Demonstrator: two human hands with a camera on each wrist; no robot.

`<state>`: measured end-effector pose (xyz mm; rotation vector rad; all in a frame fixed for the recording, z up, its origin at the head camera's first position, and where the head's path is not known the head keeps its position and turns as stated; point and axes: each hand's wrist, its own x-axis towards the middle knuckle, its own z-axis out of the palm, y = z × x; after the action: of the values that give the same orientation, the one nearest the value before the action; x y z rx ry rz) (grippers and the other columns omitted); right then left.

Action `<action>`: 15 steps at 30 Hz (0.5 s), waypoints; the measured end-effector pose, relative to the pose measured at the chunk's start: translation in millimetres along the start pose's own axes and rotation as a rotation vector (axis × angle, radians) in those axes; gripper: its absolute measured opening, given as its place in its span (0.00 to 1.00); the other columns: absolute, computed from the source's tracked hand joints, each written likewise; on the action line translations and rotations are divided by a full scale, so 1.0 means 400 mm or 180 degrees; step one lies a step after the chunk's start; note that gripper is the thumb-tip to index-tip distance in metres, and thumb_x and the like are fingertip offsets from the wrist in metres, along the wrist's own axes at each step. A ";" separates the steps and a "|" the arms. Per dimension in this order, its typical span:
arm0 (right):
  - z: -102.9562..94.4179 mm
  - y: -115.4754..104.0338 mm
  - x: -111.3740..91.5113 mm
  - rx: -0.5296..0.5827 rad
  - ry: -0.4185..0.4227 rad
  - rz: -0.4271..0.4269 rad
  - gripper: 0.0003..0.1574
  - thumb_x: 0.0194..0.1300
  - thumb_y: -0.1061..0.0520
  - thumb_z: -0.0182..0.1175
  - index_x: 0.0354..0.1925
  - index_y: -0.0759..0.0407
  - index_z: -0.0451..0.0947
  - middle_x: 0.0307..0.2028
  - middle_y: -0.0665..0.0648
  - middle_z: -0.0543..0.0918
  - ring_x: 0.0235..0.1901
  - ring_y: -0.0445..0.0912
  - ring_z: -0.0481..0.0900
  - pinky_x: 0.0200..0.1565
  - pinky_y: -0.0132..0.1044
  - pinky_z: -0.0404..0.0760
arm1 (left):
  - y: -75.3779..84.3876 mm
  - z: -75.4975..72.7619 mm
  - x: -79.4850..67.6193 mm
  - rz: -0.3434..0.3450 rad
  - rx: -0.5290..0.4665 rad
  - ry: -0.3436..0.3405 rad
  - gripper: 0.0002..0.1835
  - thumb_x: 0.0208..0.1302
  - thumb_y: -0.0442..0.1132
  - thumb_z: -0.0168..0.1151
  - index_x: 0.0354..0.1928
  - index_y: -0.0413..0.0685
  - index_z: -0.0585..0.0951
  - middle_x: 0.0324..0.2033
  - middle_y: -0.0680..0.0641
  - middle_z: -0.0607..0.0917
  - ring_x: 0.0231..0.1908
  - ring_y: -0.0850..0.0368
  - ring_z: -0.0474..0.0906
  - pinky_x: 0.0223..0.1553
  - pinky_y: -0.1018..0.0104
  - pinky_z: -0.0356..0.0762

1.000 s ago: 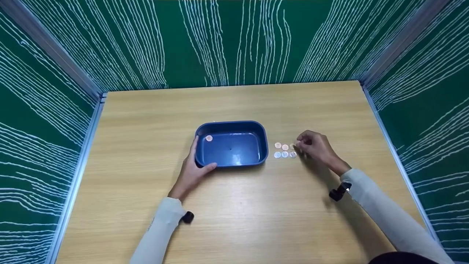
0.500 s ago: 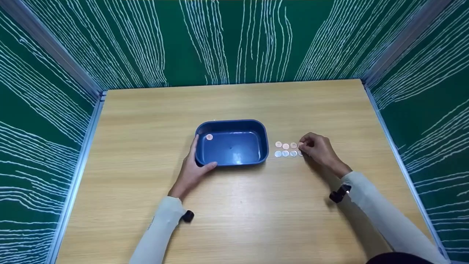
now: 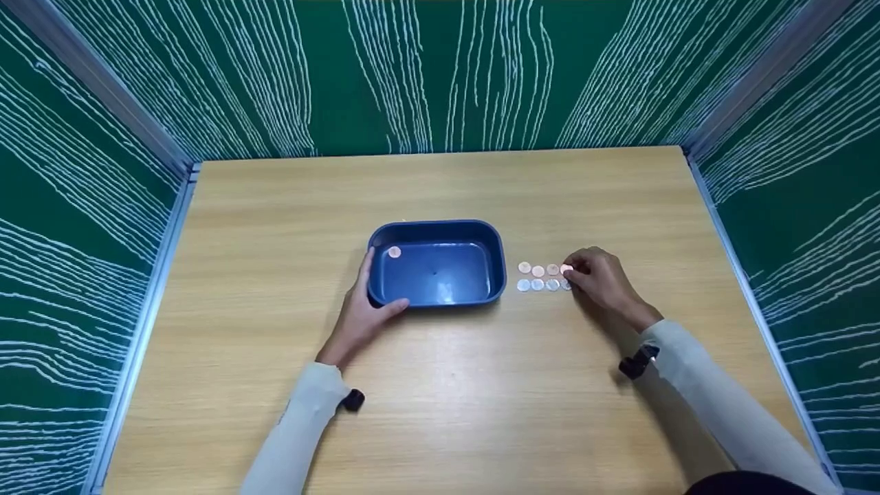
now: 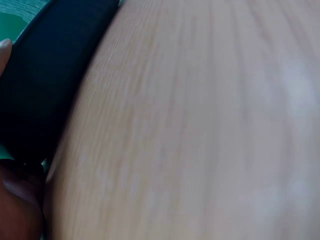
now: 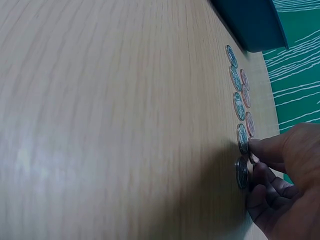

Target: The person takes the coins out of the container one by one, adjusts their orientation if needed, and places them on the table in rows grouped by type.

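My left hand (image 3: 359,311) holds the left front corner of a blue plastic box (image 3: 434,302), thumb at the front wall and fingers along the left side. One copper-coloured coin (image 3: 394,252) lies inside the box near its back left corner. To the right of the box, a row of copper-coloured coins (image 3: 538,271) lies behind a row of silver coins (image 3: 537,284). At the right end of the copper row, my right hand (image 3: 605,283) pinches a copper-coloured coin (image 5: 254,158). In the right wrist view, a silver coin (image 5: 242,172) lies close to its fingertips, partly in shadow.
The wooden table (image 3: 440,392) is enclosed by green walls (image 3: 357,75) with white wavy lines at the back and sides. Metal frame strips (image 3: 756,302) run along the side edges. A dark rounded object (image 3: 760,483) shows at the bottom right.
My right hand has moved slightly right with the copper-coloured coin, uncovering more of both rows. My left hand stays on the box. The head view has shifted a little.
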<state>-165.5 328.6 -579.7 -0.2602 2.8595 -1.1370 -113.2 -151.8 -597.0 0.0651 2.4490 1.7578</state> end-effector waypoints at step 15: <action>-0.040 -0.082 0.024 0.0058 -0.0052 -0.0189 0.15 0.76 0.70 0.63 0.57 0.75 0.86 0.46 0.71 0.88 0.42 0.61 0.88 0.39 0.22 0.76 | -0.008 -0.004 0.003 0.0193 0.0044 0.0008 0.64 0.65 0.51 0.82 0.91 0.68 0.47 0.88 0.43 0.55 0.82 0.37 0.59 0.79 0.35 0.62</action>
<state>-172.2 314.5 -545.4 -0.3541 2.8439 -1.1647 -114.4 -154.3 -599.4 0.1403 2.4866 1.7659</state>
